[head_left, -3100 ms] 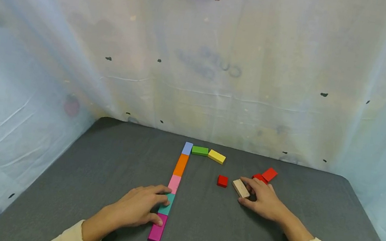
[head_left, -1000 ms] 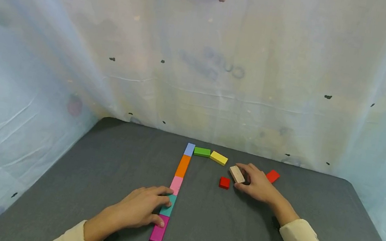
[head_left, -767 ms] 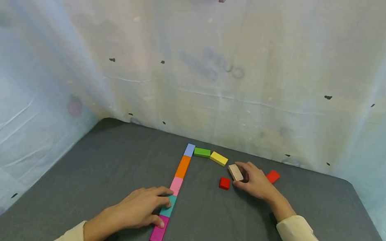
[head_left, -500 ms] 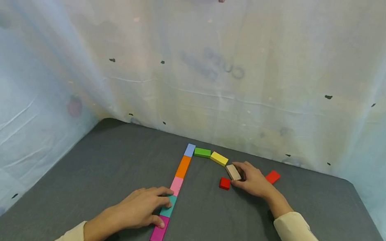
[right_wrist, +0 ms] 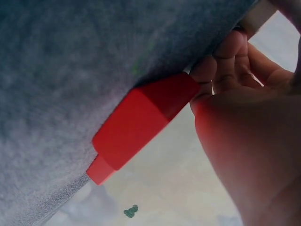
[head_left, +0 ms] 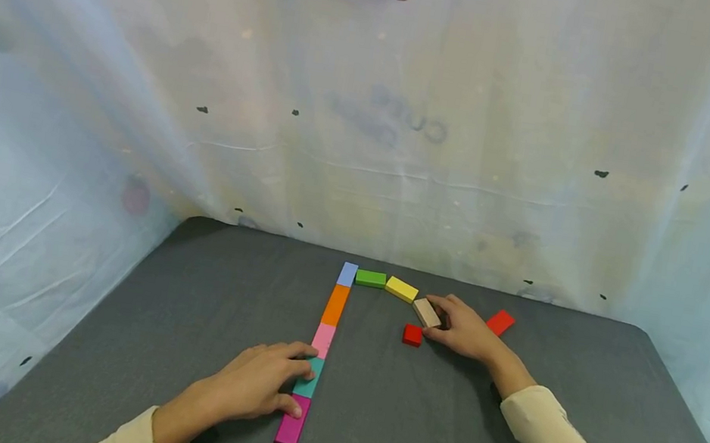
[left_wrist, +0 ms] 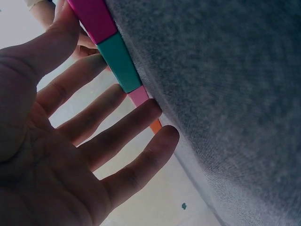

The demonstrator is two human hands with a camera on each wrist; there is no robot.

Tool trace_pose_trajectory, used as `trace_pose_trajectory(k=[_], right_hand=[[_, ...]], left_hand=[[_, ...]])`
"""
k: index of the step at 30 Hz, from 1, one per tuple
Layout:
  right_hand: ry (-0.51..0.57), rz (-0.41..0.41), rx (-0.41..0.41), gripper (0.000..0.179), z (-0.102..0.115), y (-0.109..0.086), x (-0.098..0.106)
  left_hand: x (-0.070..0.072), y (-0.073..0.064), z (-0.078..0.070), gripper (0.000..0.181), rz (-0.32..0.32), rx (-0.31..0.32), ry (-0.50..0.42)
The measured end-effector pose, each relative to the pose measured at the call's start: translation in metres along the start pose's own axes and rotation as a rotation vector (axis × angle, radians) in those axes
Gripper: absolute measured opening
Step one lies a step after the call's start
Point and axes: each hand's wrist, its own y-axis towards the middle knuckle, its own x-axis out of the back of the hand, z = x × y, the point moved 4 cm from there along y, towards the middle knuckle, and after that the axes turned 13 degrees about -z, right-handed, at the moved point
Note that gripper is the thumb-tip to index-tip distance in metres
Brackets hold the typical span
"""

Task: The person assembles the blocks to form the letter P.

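Observation:
My right hand (head_left: 467, 333) pinches a plain wooden block (head_left: 427, 313) between thumb and fingers, its far end against or very near the yellow block (head_left: 401, 290). A green block (head_left: 370, 279) lies left of the yellow one. My left hand (head_left: 255, 381) rests along a straight row of flat blocks, fingers loosely extended. From near to far these are magenta (head_left: 290, 432), teal (head_left: 308, 379), pink (head_left: 322, 341), orange (head_left: 335, 305) and light blue (head_left: 347, 274). In the left wrist view, nothing lies in the palm.
A small red block (head_left: 412, 335) lies just in front of the wooden one. Beyond my right hand is another red block (head_left: 501, 322). The right wrist view shows a nearer red block (right_wrist: 131, 127) close beside the hand. A pale printed sheet (head_left: 400, 198) hangs behind the dark tabletop (head_left: 407, 428).
My right hand has slid the wooden block left and away from me, up to the end of the yellow block. My left hand stays in place on the row.

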Motion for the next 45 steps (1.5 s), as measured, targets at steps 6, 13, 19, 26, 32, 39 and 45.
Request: trace_pose_trajectory(k=[6,13,19,26,32,39,45], right_hand=[[-0.014,-0.006,0.006,0.068,-0.0006,0.0015,-0.0015],[-0.03,-0.001,0.009,0.069,-0.0008,0.0009,-0.0026],[-0.03,0.004,0.002,0.069,-0.0017,0.001,-0.0032],[-0.036,0.005,-0.006,0.071,-0.0025,0.0011,-0.0035],[-0.038,0.003,-0.006,0.071,-0.0027,0.0015,-0.0037],[-0.026,-0.014,0.001,0.071,-0.0022,-0.0001,-0.0013],[-0.004,-0.062,0.017,0.068,0.0018,-0.0058,0.0018]], left_hand=[[-0.0002,0.0006,0.0007,0.046,0.002,0.008,0.001],[-0.0017,0.0011,0.0013,0.046,0.005,0.009,0.001],[-0.0012,0.0011,0.0008,0.046,0.01,0.015,-0.004],[-0.0012,0.0013,0.0006,0.046,0.01,0.017,-0.007],[-0.0018,0.001,0.0008,0.045,0.02,0.024,-0.011],[-0.0014,0.0012,0.0005,0.045,0.016,0.016,-0.001],[-0.0011,0.001,0.0003,0.046,0.02,0.019,-0.003]])
